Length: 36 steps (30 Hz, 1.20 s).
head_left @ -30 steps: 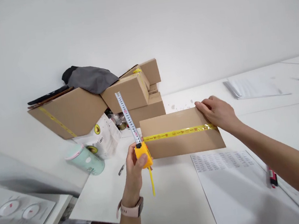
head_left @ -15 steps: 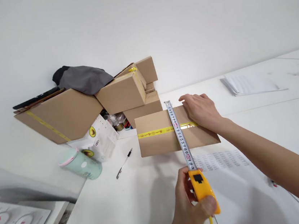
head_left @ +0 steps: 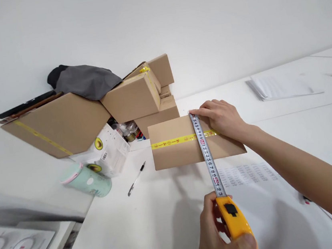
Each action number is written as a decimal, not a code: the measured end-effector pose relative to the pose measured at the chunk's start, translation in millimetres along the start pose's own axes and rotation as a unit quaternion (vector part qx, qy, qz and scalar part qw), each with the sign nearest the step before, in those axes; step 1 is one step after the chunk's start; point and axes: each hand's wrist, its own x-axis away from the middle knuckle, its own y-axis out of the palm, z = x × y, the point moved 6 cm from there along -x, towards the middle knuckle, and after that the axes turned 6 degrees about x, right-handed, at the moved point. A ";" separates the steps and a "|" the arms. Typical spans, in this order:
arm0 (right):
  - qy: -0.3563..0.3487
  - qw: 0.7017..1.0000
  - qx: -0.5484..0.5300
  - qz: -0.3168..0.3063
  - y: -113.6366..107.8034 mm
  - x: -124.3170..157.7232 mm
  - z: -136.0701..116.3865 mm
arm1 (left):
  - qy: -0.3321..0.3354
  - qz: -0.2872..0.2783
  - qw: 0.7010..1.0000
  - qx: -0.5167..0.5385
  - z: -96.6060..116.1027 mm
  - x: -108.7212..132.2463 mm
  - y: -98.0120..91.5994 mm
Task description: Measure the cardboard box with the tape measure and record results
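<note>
A yellow tape measure (head_left: pixel 234 218) is gripped in my left hand (head_left: pixel 217 237) at the bottom centre, the thumb over its near end. Its silver blade (head_left: pixel 207 155) runs out across the top of a cardboard box (head_left: pixel 176 155) sealed with yellow printed tape. Near the box's far edge, my right hand (head_left: pixel 224 117) lies over the right part of the box, closed around that edge. One of its fingertips touches the blade's far end; the other fingers are partly hidden.
Stacked cardboard boxes (head_left: pixel 132 98) with a grey cloth (head_left: pixel 88 81) stand at the back left. A pen (head_left: pixel 136 178), a mint cup-like container (head_left: pixel 90 182) and a white avocado-print box (head_left: pixel 111 147) are to the left. Printed sheets (head_left: pixel 251 174) and a paper stack (head_left: pixel 282 86) lie right.
The tape measure and my left hand have shifted right and nearer. My right hand's fingertip has come onto the blade's far end. The view has shifted slightly.
</note>
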 end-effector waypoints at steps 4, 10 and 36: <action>0.006 1.000 -0.012 0.007 1.5 0.3 1.8 | 0.010 0.030 0.999 -0.028 -7.0 -1.5 4.5; 0.011 1.000 -0.012 0.008 1.1 0.0 1.8 | -0.011 0.027 0.998 -0.051 -7.9 -5.8 9.9; 0.019 0.997 -0.068 0.007 -15.8 122.6 -61.7 | 0.017 0.022 0.999 -0.027 -64.5 30.5 -11.9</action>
